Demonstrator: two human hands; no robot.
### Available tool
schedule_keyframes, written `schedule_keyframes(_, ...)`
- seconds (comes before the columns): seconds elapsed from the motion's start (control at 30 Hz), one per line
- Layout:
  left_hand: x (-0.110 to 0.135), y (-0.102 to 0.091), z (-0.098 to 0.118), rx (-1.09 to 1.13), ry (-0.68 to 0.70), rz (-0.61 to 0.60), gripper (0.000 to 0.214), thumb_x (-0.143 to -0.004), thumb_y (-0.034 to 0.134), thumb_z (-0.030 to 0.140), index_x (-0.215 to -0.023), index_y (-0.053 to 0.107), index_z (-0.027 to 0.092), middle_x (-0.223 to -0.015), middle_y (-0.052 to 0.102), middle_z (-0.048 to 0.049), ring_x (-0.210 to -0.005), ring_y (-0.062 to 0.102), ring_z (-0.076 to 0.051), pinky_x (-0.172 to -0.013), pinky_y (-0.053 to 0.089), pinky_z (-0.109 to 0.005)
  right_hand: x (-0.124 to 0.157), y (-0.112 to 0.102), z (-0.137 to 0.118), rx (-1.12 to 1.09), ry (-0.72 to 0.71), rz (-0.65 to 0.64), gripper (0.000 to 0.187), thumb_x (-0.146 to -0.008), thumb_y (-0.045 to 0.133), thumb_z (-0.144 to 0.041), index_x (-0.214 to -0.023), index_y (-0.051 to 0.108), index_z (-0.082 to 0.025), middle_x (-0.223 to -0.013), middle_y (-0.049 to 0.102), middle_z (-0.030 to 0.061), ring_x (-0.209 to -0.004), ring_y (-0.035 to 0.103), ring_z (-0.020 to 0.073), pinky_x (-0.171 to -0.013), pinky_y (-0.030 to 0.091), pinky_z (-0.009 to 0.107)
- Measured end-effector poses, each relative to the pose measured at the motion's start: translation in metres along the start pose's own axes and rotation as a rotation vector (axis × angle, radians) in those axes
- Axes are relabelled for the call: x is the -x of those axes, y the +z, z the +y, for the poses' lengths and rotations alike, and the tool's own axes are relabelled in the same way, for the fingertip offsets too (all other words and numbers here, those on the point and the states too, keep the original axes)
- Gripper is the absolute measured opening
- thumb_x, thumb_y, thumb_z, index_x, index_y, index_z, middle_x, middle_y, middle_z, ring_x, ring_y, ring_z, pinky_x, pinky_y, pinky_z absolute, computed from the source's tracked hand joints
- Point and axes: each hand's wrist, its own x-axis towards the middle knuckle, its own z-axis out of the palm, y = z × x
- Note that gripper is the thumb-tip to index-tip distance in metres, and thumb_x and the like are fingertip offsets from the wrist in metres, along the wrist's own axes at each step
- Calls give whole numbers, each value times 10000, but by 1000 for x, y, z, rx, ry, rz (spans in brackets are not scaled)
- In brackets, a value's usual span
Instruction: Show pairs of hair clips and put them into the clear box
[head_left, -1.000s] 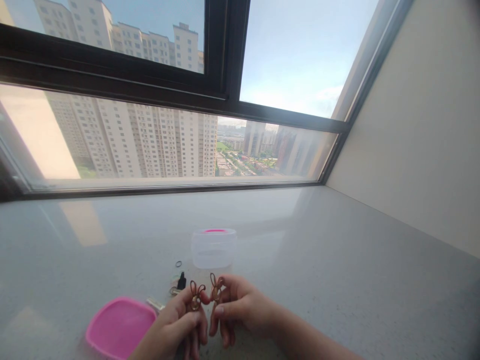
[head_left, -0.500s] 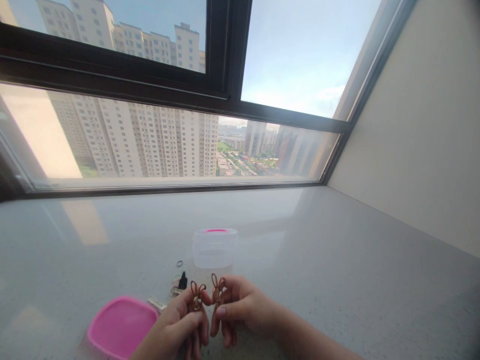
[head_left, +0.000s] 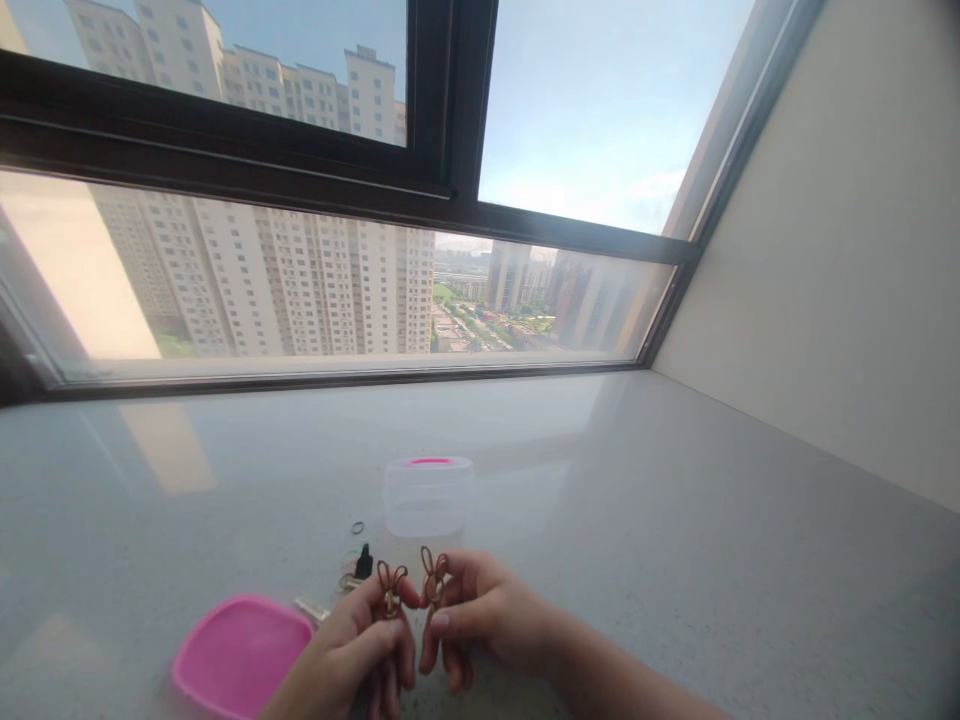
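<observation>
My left hand [head_left: 360, 645] is closed on a copper-coloured, bunny-shaped wire clip [head_left: 391, 590], pinched between thumb and fingers with its looped ears pointing up. A similar bunny-shaped wire clip [head_left: 432, 580] is pinched in my right hand [head_left: 487, 610]. The two clips stand upright side by side with a narrow gap between them, and the fingertips of both hands almost meet. Just beyond my left hand lie a black-headed key [head_left: 364, 562] and a silver key [head_left: 311, 608], both partly hidden by the hand.
A pink lid or shallow dish [head_left: 240, 655] lies left of my left forearm. Beyond my hands stands a clear plastic box [head_left: 426, 500] with a pink mark on top. A small ring [head_left: 358, 527] rests on the grey speckled sill [head_left: 675, 520]. A dark-framed window [head_left: 465, 215] rises behind.
The view has shifted very slightly. Both hands keep the same hold on the two clips, and nothing else has visibly moved.
</observation>
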Motion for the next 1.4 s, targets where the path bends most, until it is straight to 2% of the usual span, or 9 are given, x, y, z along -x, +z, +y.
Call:
schedule_keyframes(0.87,0,1,2,20,2,0,330,-739,669,440,-887,523,184,-517,663,20,-320,546,-88,-308,348,-133,0,1,-1,-15,5,5,390,-671,791,-260,-958,563,-130,-688,716,58,-389,600,114,-361,471,174)
schedule_keyframes(1.4,3,2,5,2,16,-10,505,-763,669,529,-1085,477,189,-588,688,3,-350,567,-110,-324,343,-158,-1,2,2,-7,-48,52,397,-672,800,-280,-940,546,-132,-642,683,40,-419,591,127,-380,467,203)
